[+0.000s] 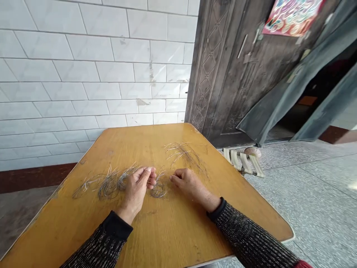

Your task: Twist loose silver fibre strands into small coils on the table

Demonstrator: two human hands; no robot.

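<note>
My left hand (pixel 139 182) is over the middle of the table, thumb and forefinger pinched on what looks like a thin wire strand. Facing it, a short gap away, my right hand (pixel 187 183) is closed with its fingertips together; anything inside is too fine to make out. Between the two hands lies a small loop of thin grey wire (pixel 158 190), its loose ends pointing away from me. Several more looped wire bundles (pixel 107 186) lie left of my left hand. Beyond my right hand, loose thin wires (pixel 185 153) are spread out, some shiny and some darker.
The wooden table (pixel 167 230) has a pale edge and reaches toward a white tiled wall (pixel 97 74). At the right are a dark carved door (pixel 231 74) and a grey hanging curtain (pixel 279 100). A low strapped stool (pixel 242 162) stands by the table's right edge.
</note>
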